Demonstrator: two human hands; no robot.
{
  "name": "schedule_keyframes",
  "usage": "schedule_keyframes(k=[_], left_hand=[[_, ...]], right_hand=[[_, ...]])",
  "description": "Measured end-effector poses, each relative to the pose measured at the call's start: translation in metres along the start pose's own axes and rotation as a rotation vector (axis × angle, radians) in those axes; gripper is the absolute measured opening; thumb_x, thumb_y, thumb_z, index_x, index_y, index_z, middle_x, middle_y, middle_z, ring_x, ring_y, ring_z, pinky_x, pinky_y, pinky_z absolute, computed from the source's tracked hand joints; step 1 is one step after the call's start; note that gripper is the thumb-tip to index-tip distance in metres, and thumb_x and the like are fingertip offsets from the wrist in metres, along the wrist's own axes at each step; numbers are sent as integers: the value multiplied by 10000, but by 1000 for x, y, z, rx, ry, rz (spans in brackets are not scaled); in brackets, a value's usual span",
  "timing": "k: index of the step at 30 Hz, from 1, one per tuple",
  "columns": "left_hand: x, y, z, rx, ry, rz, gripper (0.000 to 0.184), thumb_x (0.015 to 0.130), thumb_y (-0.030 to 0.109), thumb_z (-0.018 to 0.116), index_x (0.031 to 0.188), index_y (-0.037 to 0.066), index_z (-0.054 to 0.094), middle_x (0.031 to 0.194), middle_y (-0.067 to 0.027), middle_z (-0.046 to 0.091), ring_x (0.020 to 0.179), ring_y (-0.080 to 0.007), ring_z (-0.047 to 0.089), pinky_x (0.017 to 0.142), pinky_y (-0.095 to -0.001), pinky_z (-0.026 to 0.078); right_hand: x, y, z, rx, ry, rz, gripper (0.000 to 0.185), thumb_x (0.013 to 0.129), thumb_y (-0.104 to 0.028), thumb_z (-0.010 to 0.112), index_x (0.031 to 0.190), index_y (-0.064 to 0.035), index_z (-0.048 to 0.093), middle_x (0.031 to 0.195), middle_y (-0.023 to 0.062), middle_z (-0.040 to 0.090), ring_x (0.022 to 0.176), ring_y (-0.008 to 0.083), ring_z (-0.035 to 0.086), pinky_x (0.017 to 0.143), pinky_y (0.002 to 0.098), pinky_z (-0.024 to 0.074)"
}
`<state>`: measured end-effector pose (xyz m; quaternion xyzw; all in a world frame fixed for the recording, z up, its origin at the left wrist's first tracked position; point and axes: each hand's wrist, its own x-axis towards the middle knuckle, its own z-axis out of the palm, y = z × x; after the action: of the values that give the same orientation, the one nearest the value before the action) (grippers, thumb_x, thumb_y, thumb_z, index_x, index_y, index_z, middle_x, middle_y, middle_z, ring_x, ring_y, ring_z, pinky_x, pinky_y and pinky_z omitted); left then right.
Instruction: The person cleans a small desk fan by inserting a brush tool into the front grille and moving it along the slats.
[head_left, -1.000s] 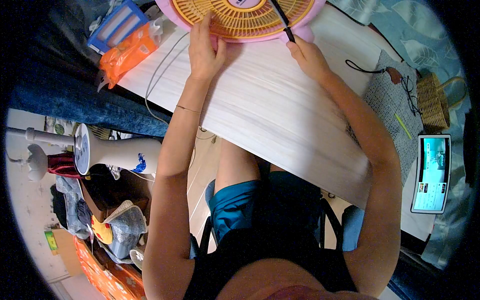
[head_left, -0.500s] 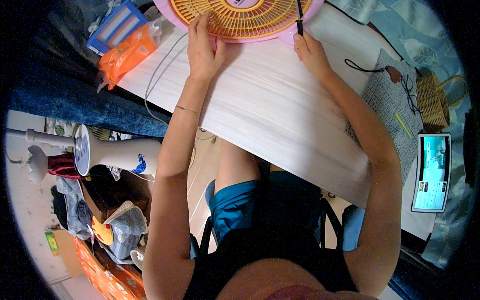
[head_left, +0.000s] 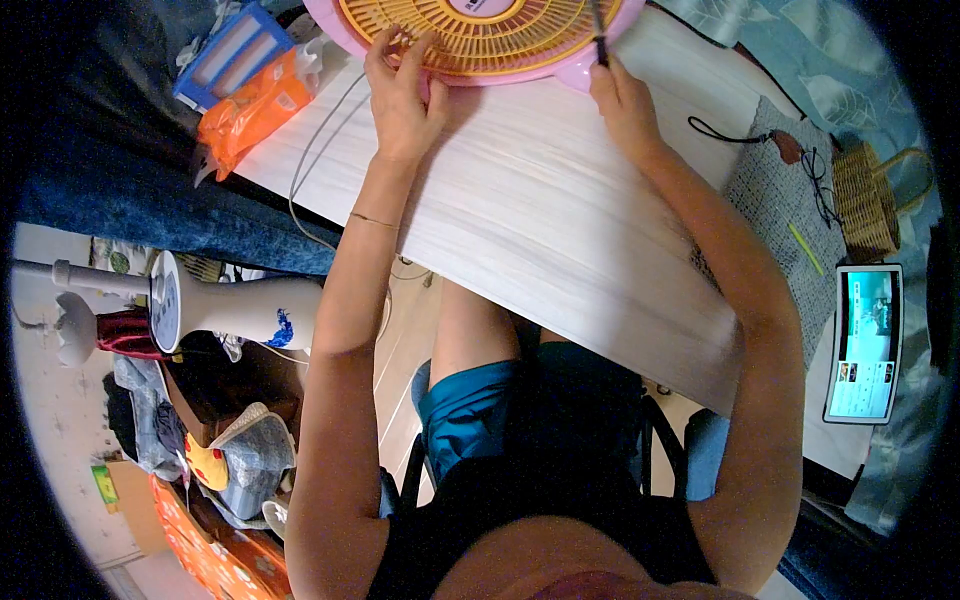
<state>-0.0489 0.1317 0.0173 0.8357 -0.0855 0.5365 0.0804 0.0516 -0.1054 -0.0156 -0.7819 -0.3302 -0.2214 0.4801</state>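
A pink electric fan with a yellow-orange grille lies face up at the table's far edge, its top cut off by the frame. My left hand grips its near left side, with spread fingertips on the grille and the thumb by the pink rim. At the near right rim, my right hand is closed around the dark handle of what looks like a screwdriver. Its slim shaft points away from me over the fan's edge, and the tip is out of view.
An orange plastic packet and a blue-framed box stand at the left. To the right are a grey woven mat, glasses, a wicker basket and a lit phone. A grey cable crosses the table's left side.
My left fingers have spread a little and shifted slightly left on the grille. My right hand has turned slightly with the screwdriver, whose shaft is now blurred.
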Motion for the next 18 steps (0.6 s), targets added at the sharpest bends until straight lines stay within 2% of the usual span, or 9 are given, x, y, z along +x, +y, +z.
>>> schedule_keyframes(k=[3, 6, 9, 12, 15, 18], left_hand=[[-2, -4, 5, -133, -58, -42, 506, 663, 42, 537, 1162, 41, 456, 1171, -209, 366, 1023, -350, 445, 860, -372, 403], [-3, -2, 5, -251, -27, -145, 555, 665, 39, 536, 1206, 34, 411, 1163, -217, 367, 1019, -360, 445, 859, -378, 401], [-3, -2, 4, -288, -79, -129, 589, 706, 119, 529, 1265, 53, 357, 1152, -204, 383, 1035, -373, 429, 910, -388, 366], [-3, 0, 2, -297, -157, -170, 574, 702, 118, 526, 1253, 49, 381, 1149, -201, 391, 1051, -356, 418, 910, -388, 364], [-5, -4, 4, -161, -91, -104, 549, 665, 45, 538, 1204, 49, 433, 1175, -208, 363, 1005, -342, 437, 845, -376, 402], [-1, -1, 2, -81, -26, -29, 504, 659, 43, 539, 1158, 53, 477, 1179, -200, 362, 1022, -333, 425, 853, -374, 399]], right_hand=[[4, 5, -7, 86, -69, 214, 309, 913, -325, 376, 893, -29, 464, 562, 21, 444, 495, 108, 442, 486, 267, 379], [1, 8, -1, 18, -142, 103, 286, 910, -299, 380, 878, -27, 461, 559, 49, 451, 497, 161, 463, 497, 301, 387], [-2, -1, -2, -85, -311, -10, 247, 860, -266, 487, 893, -21, 509, 619, 147, 538, 562, 327, 536, 527, 402, 416], [-3, 0, 0, -61, -275, -57, 251, 852, -263, 508, 938, -27, 517, 625, 149, 549, 558, 326, 546, 523, 410, 419], [-3, 3, 3, -60, -78, -93, 270, 863, -271, 478, 992, -37, 514, 630, 160, 556, 565, 333, 553, 529, 413, 427], [2, 5, -4, 88, -20, 78, 255, 913, -261, 367, 814, -38, 438, 557, 43, 426, 493, 144, 416, 493, 288, 360]])
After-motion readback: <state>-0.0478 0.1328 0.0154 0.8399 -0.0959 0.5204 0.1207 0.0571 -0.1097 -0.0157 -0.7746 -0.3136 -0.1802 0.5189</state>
